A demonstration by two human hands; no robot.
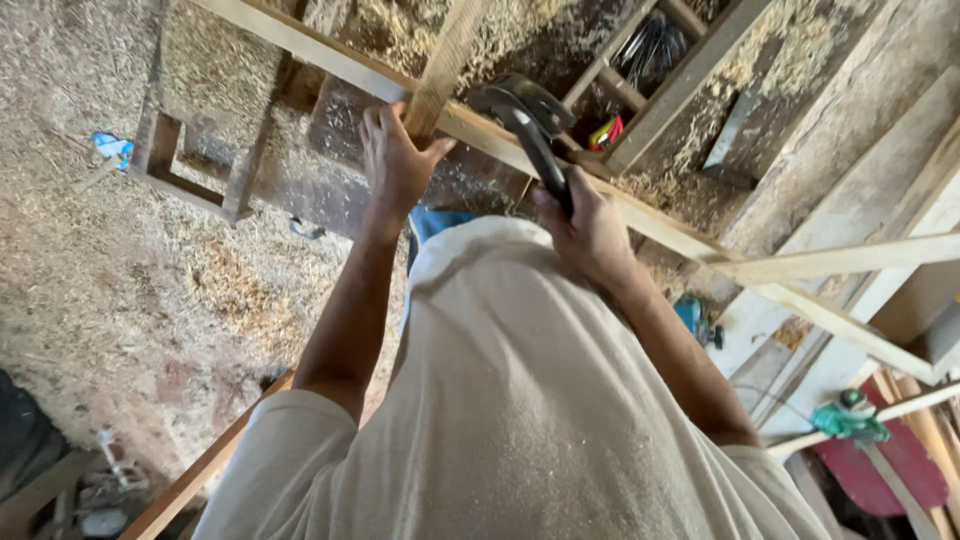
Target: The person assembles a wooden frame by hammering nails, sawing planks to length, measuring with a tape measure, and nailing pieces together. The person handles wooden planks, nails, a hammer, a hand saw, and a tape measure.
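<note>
With my left hand (393, 160) clamped on the upright slat (440, 70) and my right hand (585, 230) fisted round the claw hammer (525, 115), I'd steady the slat before short, square blows.

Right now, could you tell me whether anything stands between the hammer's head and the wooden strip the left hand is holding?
Nothing visible does. The hammer in the right hand hangs just right of the wooden strip, which the left hand grips against the long rail; only open air separates them.
</note>
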